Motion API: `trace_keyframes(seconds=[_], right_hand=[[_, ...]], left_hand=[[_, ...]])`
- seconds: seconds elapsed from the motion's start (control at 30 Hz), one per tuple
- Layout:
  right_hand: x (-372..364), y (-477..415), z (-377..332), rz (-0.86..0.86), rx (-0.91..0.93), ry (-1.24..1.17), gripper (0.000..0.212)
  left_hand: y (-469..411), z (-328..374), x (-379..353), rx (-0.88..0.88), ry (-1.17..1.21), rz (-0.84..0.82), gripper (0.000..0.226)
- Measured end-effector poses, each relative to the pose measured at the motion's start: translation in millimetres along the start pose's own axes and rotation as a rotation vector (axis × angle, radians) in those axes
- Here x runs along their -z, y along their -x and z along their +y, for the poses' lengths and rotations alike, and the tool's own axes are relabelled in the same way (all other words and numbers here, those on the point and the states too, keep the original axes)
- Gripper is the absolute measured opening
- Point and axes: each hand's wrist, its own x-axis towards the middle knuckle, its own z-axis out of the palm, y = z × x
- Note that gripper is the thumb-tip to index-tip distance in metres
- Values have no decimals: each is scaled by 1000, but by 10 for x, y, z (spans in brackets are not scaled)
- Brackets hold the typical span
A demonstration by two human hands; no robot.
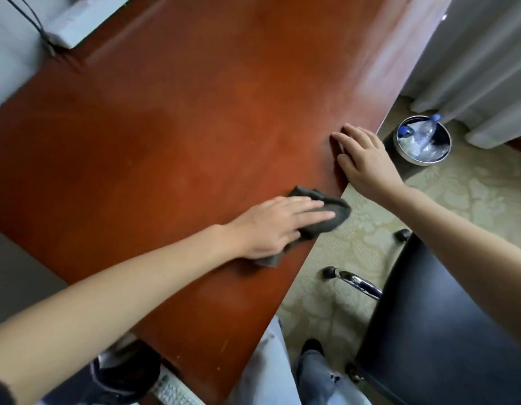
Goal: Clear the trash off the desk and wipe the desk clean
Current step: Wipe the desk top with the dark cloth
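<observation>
My left hand [271,226] lies flat on the cloth [338,213], fingers straight and pressing it down, not gripping it. This is at the desk's [195,112] near edge, centre-right of the frame. My right hand [367,162] rests palm-down on the same edge a little higher in the frame, fingers spread and holding nothing, and I judge it is bracing me. The two hands are near each other but apart.

The trash seems dealt with. The bin [420,162] on the floor at the right holds bottles [425,133], and I see no litter on the wood, so I take wiping to be the step in hand.

To do it well I should keep the whole palm on the cloth so that it stays spread and does not bunch, since part of it is already crumpled beyond my fingertips. The cloth's corner hangs over the edge here, so a stroke pulled this way could drag it off. I would sweep back up and left in overlapping passes. The far stretch toward the grey box [78,21] at upper left looks streaky, though blur makes that hard to tell. I should also lift my right hand in time and wipe where it rests.
</observation>
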Motion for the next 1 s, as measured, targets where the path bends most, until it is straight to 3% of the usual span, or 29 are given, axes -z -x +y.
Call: trace_keyframes(seconds=[0.23,0.37,0.5,0.67,0.83,1.0], right_hand=[[-1,227,59,-88,54,33,52],[-13,220,68,-90,54,16,47],[16,229,131,-93,69,-50,47],[104,159,196,-71,94,10,52],[159,-61,480,5,-44,-22,60],[209,-279,637,-1,-48,2,62]], left_hand=[[423,-426,315,213,-163,-42,66],[367,55,-31,145,-225,-62,75],[94,381,-282,76,-221,-32,68],[-214,391,-344,-252,-359,-108,29],[-249,166,-116,-163,-270,-44,46],[-609,-202,143,-241,-372,-62,47]])
